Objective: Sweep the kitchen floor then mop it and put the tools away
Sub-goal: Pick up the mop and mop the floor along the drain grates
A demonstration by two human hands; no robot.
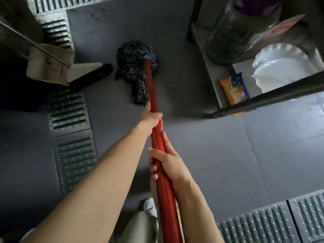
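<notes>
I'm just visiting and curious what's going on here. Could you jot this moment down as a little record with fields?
activity: mopping a grey kitchen floor
tool: mop with red handle and dark stringy mop head resting on the floor
left hand: grips the handle, nearer the mop head
right hand: grips the handle, nearer the body
floor features: metal drain grates to the left
nearby: shelf unit at right holding white plates and a snack packet
</notes>
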